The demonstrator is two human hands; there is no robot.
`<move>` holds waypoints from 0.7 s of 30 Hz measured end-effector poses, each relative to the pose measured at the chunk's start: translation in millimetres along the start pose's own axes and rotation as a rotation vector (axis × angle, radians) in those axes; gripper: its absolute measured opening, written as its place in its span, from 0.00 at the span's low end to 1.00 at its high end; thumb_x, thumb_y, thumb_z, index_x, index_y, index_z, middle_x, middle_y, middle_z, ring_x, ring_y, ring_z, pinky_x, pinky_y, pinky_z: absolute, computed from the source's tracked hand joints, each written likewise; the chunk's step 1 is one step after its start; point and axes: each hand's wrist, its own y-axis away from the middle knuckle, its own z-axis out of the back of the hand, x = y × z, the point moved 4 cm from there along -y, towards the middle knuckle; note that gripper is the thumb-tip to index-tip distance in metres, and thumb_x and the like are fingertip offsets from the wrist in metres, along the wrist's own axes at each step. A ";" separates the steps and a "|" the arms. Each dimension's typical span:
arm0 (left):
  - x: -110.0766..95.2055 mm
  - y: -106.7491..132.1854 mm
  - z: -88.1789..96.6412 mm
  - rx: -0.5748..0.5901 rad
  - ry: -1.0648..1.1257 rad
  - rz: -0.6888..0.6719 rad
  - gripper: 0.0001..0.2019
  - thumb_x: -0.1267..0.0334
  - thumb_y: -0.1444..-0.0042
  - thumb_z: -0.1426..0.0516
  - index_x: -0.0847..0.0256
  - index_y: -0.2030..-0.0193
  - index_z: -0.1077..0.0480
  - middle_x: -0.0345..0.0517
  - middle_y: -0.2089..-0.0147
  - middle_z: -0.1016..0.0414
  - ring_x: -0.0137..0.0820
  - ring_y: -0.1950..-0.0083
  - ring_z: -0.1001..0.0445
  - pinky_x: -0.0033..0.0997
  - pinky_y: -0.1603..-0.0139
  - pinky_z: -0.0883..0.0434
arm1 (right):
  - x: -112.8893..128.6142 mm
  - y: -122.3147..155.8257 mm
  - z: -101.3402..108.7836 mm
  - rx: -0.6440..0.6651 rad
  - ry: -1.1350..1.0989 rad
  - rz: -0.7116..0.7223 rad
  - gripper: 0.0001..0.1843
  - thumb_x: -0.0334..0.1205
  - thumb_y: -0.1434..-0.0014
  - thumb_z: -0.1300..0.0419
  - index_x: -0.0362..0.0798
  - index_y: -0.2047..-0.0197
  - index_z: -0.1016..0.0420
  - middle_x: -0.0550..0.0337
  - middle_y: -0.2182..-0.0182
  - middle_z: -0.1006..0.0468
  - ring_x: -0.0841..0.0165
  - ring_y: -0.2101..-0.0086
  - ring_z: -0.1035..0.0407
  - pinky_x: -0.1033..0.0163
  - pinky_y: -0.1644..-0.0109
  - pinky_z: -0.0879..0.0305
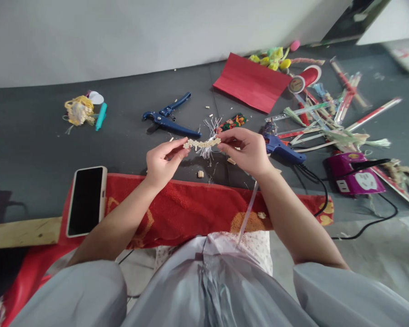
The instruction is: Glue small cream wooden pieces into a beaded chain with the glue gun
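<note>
Both my hands hold a short strip of small cream beads (202,143) level above the dark floor mat. My left hand (163,161) pinches its left end with thumb and fingers. My right hand (247,150) pinches its right end, where thin white threads (209,131) fan out above and below the strip. A few loose beads (200,173) lie on the mat just under the strip. A pale ribbon (247,213) hangs down from under my right wrist to my lap.
Blue pliers (170,120) lie beyond my hands, a blue glue gun (282,150) to the right with its cord. A phone (87,200) rests on a red towel (187,211). Red paper (252,81), a thread spool (305,79), craft sticks and a purple power strip (356,177) fill the right.
</note>
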 end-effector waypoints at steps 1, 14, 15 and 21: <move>0.4 0.2 -0.2 0.001 0.001 0.007 0.11 0.62 0.45 0.34 0.58 0.54 0.19 0.45 0.60 0.15 0.27 0.67 0.16 0.21 0.63 0.18 | -0.4 0.0 0.0 -0.002 0.008 -0.002 0.10 0.37 0.46 0.34 0.46 0.60 0.17 0.56 0.67 0.17 0.69 0.67 0.23 0.62 0.61 0.23; 4.8 2.5 -1.6 0.027 0.044 0.040 0.12 0.63 0.43 0.35 0.59 0.53 0.20 0.45 0.57 0.15 0.29 0.63 0.15 0.23 0.60 0.16 | 0.8 0.2 1.1 0.002 0.060 0.013 0.09 0.37 0.45 0.35 0.47 0.60 0.18 0.58 0.67 0.18 0.70 0.67 0.23 0.63 0.61 0.24; 5.0 2.6 -1.7 0.029 0.048 0.041 0.12 0.63 0.43 0.36 0.59 0.53 0.20 0.45 0.57 0.15 0.30 0.63 0.15 0.23 0.59 0.16 | 0.9 0.2 1.1 0.002 0.063 0.012 0.09 0.37 0.45 0.35 0.47 0.60 0.18 0.58 0.67 0.18 0.70 0.67 0.23 0.63 0.61 0.24; 3.9 2.4 -2.4 0.032 0.064 0.031 0.12 0.64 0.43 0.36 0.60 0.53 0.20 0.46 0.56 0.15 0.30 0.62 0.15 0.24 0.59 0.16 | 1.8 -0.2 1.0 0.004 0.067 0.032 0.08 0.36 0.45 0.36 0.48 0.60 0.18 0.58 0.67 0.18 0.69 0.67 0.24 0.62 0.61 0.23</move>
